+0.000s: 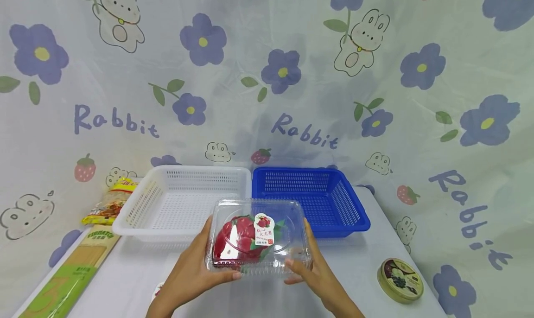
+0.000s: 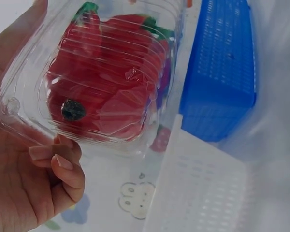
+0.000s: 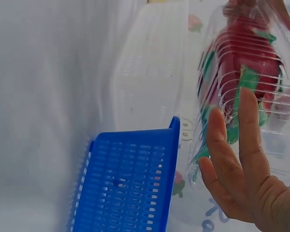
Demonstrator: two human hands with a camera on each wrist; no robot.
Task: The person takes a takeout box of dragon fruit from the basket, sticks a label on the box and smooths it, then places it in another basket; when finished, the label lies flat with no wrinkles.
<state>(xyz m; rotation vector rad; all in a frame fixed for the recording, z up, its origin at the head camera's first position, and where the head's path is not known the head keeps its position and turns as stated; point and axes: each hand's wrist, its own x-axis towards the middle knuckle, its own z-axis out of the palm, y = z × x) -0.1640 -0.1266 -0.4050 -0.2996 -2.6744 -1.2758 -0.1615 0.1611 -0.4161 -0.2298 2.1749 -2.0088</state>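
Both hands hold a clear plastic clamshell box (image 1: pixel 288 216) above the table, in front of two baskets. Inside lies a red, green-tipped dragon fruit (image 1: pixel 235 241), and a white label with a dragon fruit picture (image 1: pixel 264 230) sits on the lid. My left hand (image 1: pixel 196 262) grips the box's left end, thumb along the near edge; its curled fingertips (image 2: pixel 65 164) show below the box in the left wrist view. At the right end my right hand (image 1: pixel 319 269) holds the box, and its long fingers (image 3: pixel 251 130) lie against the ribbed underside.
Behind the box stand a white basket (image 1: pixel 143 202) and a blue basket (image 1: pixel 354 204), side by side. On the left lie a yellow snack bag (image 1: pixel 114 200) and a green noodle packet (image 1: pixel 68 276). A round tin (image 1: pixel 400 281) sits near the right table edge.
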